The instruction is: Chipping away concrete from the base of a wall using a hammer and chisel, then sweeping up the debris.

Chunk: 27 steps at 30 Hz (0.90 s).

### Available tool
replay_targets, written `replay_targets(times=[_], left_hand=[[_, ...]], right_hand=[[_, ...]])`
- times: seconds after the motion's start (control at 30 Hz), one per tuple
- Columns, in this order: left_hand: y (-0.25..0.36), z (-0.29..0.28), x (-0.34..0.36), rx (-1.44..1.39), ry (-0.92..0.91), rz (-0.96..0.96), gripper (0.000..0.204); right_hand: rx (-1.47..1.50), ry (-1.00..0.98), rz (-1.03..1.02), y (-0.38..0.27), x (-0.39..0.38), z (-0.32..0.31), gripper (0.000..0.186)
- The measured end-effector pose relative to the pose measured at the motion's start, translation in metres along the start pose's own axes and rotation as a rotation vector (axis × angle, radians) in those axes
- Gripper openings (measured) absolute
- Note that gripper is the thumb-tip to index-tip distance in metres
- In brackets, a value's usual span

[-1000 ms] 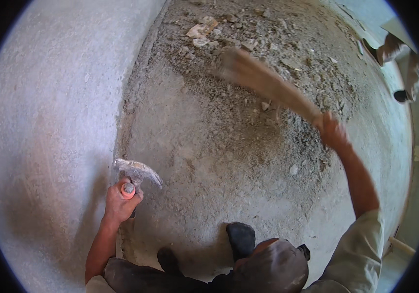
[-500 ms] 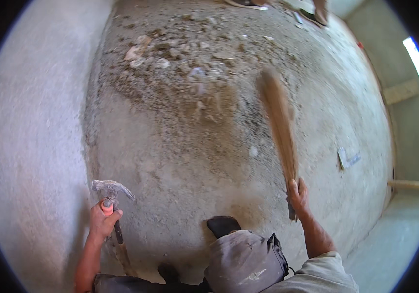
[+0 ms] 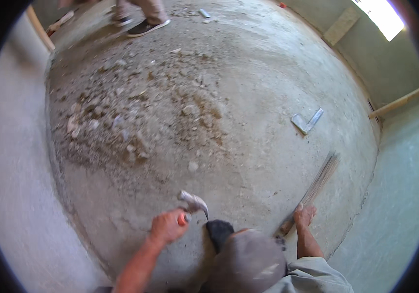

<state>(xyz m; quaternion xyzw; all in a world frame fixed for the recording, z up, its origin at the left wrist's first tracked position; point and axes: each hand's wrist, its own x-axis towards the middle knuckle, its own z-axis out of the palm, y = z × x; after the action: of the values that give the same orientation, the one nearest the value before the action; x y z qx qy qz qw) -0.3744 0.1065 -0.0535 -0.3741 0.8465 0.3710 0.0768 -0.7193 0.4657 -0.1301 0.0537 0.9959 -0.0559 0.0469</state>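
Observation:
My left hand (image 3: 166,227) is closed round a claw hammer (image 3: 195,201), just below its head. The curved metal head sticks out above my fist. An orange-red piece with a grey end (image 3: 184,219) also shows at my fingers; I cannot tell whether it belongs to the hammer. On the right, my right hand (image 3: 305,215) grips a hand broom (image 3: 321,179) of thin brown stalks near its bound end. Its bristles point away to the upper right, low over the concrete floor (image 3: 253,166). A wide patch of rubble (image 3: 141,110) lies ahead and to the left.
An L-shaped metal piece (image 3: 309,123) rests on the floor at the right. At the far left stands another person, whose shoe (image 3: 147,28) is beside the rubble. Plastered walls (image 3: 24,171) close in both sides. A wooden pole (image 3: 400,100) projects near the right wall.
The broom has swung down to the right, its bristles now low. My left hand has moved right with the hammer. The view has turned right, and more of the other person's legs shows.

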Motion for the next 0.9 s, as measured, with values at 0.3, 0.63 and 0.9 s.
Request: replay_targets(times=[0.3,0.63,0.9], left_hand=[[0.036,0.003,0.054,0.052,-0.389,-0.157,0.023],[0.057,-0.007,0.121,0.023,-0.349,-0.157,0.027],[0.048,0.033,0.097,0.075,-0.578,-0.114,0.024]], right_hand=[[-0.115,0.224,-0.691,-0.157,0.183,0.007,0.061],[-0.663,0.061,-0.67,-0.182,0.335,-0.001,0.057],[-0.479,-0.024,-0.62,-0.203,0.302,0.004,0.041]])
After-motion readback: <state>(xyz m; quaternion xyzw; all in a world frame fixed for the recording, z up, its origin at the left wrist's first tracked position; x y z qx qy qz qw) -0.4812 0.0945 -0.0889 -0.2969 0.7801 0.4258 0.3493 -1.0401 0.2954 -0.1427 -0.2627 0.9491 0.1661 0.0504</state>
